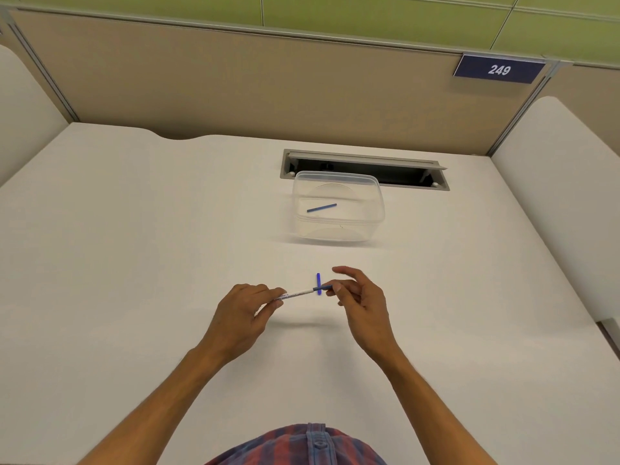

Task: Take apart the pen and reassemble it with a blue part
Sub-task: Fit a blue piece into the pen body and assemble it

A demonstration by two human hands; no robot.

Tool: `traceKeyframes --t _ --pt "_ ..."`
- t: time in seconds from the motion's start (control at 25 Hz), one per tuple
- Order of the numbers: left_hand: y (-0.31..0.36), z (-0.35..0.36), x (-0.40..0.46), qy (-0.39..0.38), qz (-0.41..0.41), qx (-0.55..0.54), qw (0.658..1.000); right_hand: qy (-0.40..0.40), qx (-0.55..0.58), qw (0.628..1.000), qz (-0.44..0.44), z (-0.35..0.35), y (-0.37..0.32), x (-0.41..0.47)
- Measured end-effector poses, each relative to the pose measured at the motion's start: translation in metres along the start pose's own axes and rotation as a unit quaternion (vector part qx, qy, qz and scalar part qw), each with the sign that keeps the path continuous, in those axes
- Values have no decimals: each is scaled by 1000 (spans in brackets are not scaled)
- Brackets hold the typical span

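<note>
A thin white pen (297,293) with a blue right end is held level above the white desk (134,263). My left hand (240,317) pinches its left end. My right hand (360,302) pinches the blue right end between thumb and a finger, with the index finger raised. A short blue part (318,281) lies on the desk just behind the pen, pointing away from me. A second blue stick (321,208) lies inside a clear plastic container (377,209) farther back.
A grey cable slot (402,176) is set into the desk behind the container. Beige partition walls close off the back and sides. A sign reading 249 (499,69) hangs at upper right.
</note>
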State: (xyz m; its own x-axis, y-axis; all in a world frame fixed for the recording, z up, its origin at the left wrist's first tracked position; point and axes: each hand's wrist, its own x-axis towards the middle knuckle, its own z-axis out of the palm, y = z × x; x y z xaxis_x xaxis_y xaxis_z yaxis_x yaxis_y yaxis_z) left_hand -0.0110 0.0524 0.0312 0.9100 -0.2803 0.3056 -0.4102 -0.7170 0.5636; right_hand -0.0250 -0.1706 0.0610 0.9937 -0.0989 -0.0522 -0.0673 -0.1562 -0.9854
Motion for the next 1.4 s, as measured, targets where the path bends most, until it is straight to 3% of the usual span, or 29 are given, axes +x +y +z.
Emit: traceKeyframes --t 0.16,0.76,0.92,1.12,1.28,1.4 --pt "4 -1 0 8 -12 -22 1000 62 93 993 29 11 -7 0" --pt "9 -3 1 -5 -49 -50 998 55 62 995 53 24 4 10" --pt "8 -2 0 8 -68 -49 996 90 -96 988 75 22 28 28" --pt "8 -2 -1 18 -73 -57 996 52 -360 929 73 36 52 42" --pt "4 -3 -2 17 -73 -61 995 48 -418 906 48 42 57 48" --pt "-1 -3 -3 26 -92 -68 993 58 -384 920 61 38 54 49"
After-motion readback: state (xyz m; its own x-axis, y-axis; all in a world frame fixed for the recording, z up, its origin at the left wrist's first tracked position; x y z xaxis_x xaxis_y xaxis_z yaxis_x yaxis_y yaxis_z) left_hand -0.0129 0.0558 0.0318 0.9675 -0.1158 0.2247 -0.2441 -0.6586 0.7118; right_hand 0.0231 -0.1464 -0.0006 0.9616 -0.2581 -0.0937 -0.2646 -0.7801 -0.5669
